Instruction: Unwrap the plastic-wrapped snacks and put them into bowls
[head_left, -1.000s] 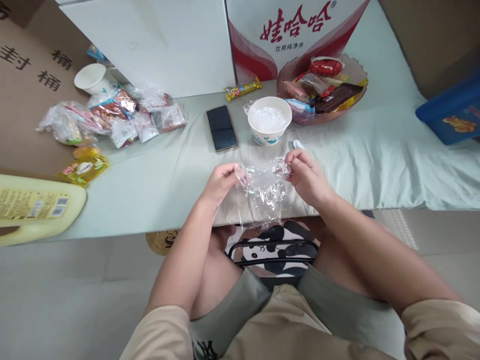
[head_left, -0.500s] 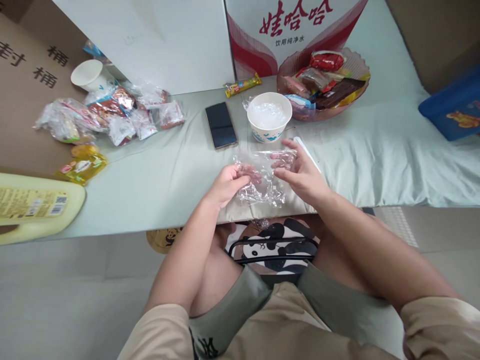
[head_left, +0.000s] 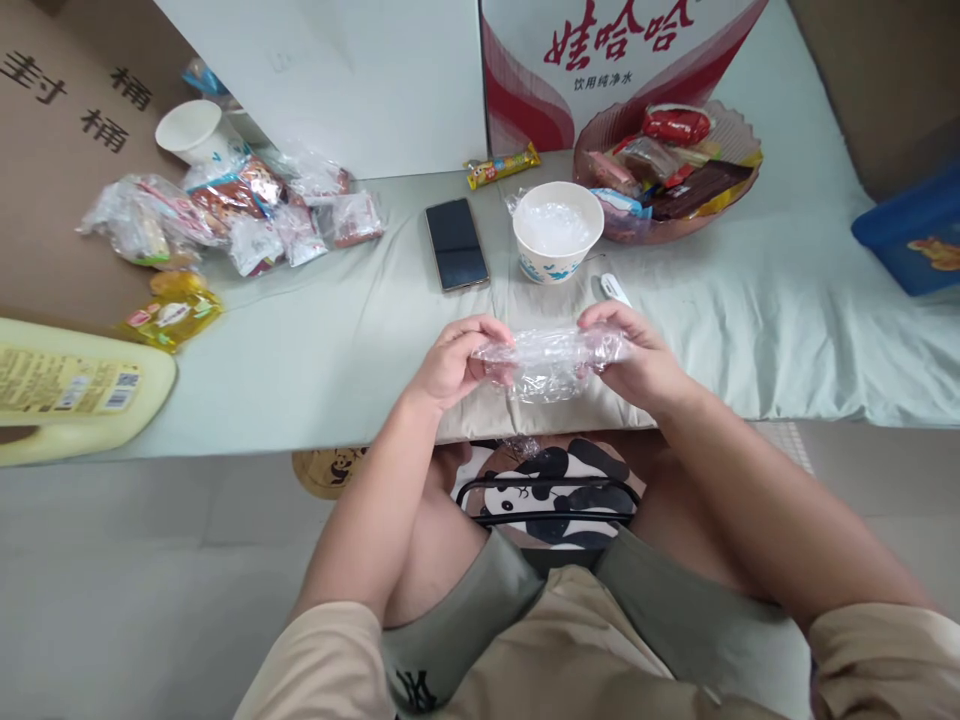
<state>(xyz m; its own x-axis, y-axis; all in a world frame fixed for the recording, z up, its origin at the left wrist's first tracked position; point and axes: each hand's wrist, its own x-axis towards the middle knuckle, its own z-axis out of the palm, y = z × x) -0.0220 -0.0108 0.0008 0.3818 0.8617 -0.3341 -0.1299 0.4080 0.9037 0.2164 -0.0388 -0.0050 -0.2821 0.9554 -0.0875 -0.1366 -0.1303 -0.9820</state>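
A clear, crinkled sheet of thin plastic film [head_left: 551,365] stretches between my two hands above the table's front edge; I cannot tell whether it is a bag or loose wrap. Its left end is pinched in my left hand [head_left: 459,362]. My right hand [head_left: 637,358] grips the other end, thumb and fingers closed on it. Just beyond them stands a paper bowl [head_left: 559,262] with blue print, holding clear plastic. A small white object [head_left: 615,290] lies behind my right hand, partly hidden. To the left of the bowl rests a phone [head_left: 457,245], screen dark.
A pink glass bowl [head_left: 589,150] full of wrapped snacks stands at the back right, near a yellow snack stick [head_left: 502,166]. Several snack packets [head_left: 225,215] and another paper bowl [head_left: 196,135] are at left. A yellow jug [head_left: 150,390] and a blue container [head_left: 907,240] flank the table.
My hands have drawn the film out flatter and narrower between them, and my right hand has closed on its end. The whole scene shifts slightly rightward in view.
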